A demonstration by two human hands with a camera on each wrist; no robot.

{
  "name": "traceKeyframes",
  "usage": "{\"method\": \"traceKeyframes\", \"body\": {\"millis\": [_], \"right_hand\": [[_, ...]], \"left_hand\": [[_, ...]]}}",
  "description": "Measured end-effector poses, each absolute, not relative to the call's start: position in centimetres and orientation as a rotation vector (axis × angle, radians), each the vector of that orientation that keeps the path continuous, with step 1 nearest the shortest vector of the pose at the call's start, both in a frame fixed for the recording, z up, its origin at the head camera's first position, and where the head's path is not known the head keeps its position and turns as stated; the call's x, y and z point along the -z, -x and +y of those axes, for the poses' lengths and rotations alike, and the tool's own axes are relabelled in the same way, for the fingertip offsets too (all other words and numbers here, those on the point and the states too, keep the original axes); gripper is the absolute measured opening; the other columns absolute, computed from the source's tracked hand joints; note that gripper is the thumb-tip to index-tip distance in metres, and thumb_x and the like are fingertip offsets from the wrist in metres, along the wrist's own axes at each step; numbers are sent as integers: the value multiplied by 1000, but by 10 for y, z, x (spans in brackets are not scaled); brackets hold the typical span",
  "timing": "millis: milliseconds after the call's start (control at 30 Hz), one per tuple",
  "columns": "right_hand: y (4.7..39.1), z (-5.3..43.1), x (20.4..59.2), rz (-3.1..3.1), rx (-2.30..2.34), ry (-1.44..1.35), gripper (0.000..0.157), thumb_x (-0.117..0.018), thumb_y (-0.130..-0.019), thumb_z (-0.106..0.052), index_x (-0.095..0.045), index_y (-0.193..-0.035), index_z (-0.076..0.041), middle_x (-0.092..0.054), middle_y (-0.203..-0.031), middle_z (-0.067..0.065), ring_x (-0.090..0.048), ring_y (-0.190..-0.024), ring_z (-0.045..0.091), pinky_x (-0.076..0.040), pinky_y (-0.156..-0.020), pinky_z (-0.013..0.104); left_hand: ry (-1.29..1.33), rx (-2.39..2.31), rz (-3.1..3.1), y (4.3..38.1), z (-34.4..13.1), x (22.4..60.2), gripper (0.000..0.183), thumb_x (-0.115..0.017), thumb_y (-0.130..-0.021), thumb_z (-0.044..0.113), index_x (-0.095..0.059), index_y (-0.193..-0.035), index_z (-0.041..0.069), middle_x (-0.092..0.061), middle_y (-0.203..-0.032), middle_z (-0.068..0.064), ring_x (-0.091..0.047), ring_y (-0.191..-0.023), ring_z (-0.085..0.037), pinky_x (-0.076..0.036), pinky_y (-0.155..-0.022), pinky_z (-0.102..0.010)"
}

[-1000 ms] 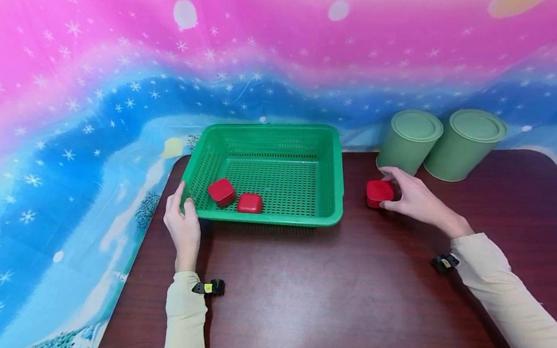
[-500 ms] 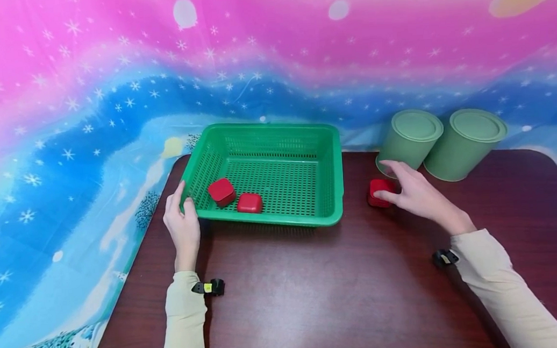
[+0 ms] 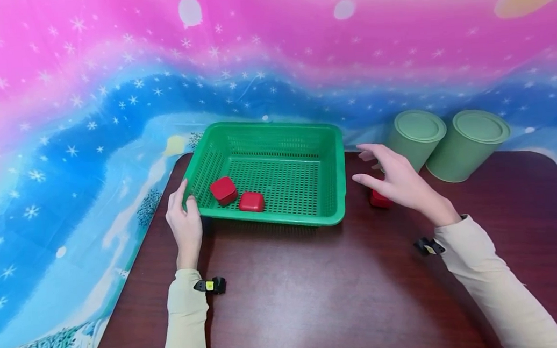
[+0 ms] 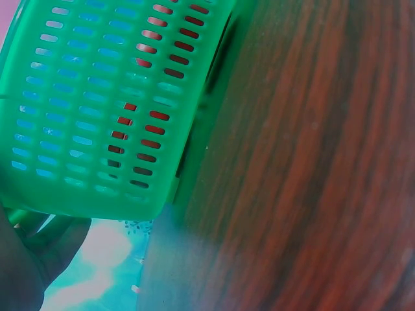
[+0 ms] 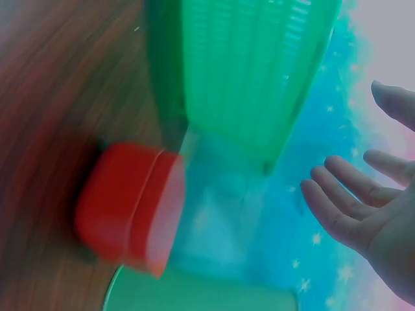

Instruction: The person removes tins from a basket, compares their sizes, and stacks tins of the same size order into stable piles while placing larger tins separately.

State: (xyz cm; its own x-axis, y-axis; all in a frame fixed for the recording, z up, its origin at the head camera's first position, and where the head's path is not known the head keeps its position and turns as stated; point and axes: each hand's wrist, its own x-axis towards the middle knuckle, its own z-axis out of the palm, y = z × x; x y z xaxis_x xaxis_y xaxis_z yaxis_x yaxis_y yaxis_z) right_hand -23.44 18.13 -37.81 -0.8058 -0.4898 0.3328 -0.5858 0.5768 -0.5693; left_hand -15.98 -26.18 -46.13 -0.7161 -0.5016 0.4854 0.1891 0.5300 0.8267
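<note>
A green slotted plastic basket (image 3: pixel 282 220) stands on the table, with two small red boxes inside: one (image 3: pixel 223 191) near its left wall, another (image 3: pixel 252 201) beside it. At the front left corner, my left hand (image 3: pixel 185 230) grips the basket's rim between thumb and fingers. To the right of the basket, a third red box (image 5: pixel 126 201) with a lid seam sits on the table. Over that box is my right hand (image 3: pixel 400 181), partly covering it in the head view. Its fingers are spread and nothing is between them; the right wrist view shows it apart from the box.
Two pale green lidded cans, one (image 3: pixel 418 134) left of the other (image 3: pixel 470 144), stand close together at the back right. A printed cloth (image 3: pixel 270 50) hangs behind the dark wooden table (image 3: pixel 315 290).
My right hand has let go of the third red box and moved up and left, its fingers spreading. That box stays on the table. The left hand stays on the basket.
</note>
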Motion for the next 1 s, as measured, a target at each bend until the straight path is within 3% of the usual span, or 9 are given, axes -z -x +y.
{"method": "traceKeyframes", "body": {"millis": [233, 467, 667, 1000], "right_hand": [[240, 154, 371, -2653, -1064, -1005, 65, -76, -94, -16, -47, -150, 1, -59, -136, 22, -61, -119, 37, -49, -97, 55], [242, 125, 359, -2663, -999, -1111, 65, -74, -97, -23, -46, -151, -1, -60, -134, 19, -59, -120, 35, -48, -94, 53], [246, 96, 347, -2703, -988, -1189, 69, -71, -100, -28, -41, -155, 0, -59, -137, 18, -56, -128, 32, -44, -103, 53], [251, 43, 335, -2798, -931, -1293, 73, -70, -100, -33, -36, -158, -5, -62, -133, 12, -57, -123, 25, -47, -102, 46]], "left_hand": [[-257, 1245, -2047, 160, -262, 460, 45, -48, -102, 4, -63, -144, 9, -61, -110, -21, -39, -65, -18, -32, -68, -32], [-232, 1225, -2038, 162, -263, 462, 46, -48, -101, 0, -64, -143, 8, -61, -107, -23, -44, -74, -24, -33, -72, -34], [-219, 1226, -2029, 163, -264, 462, 46, -48, -101, -2, -64, -143, 7, -61, -107, -24, -46, -79, -27, -33, -73, -35], [-222, 1228, -2031, 162, -262, 461, 46, -49, -101, -2, -64, -143, 7, -61, -108, -24, -44, -78, -17, -33, -73, -34]]}}
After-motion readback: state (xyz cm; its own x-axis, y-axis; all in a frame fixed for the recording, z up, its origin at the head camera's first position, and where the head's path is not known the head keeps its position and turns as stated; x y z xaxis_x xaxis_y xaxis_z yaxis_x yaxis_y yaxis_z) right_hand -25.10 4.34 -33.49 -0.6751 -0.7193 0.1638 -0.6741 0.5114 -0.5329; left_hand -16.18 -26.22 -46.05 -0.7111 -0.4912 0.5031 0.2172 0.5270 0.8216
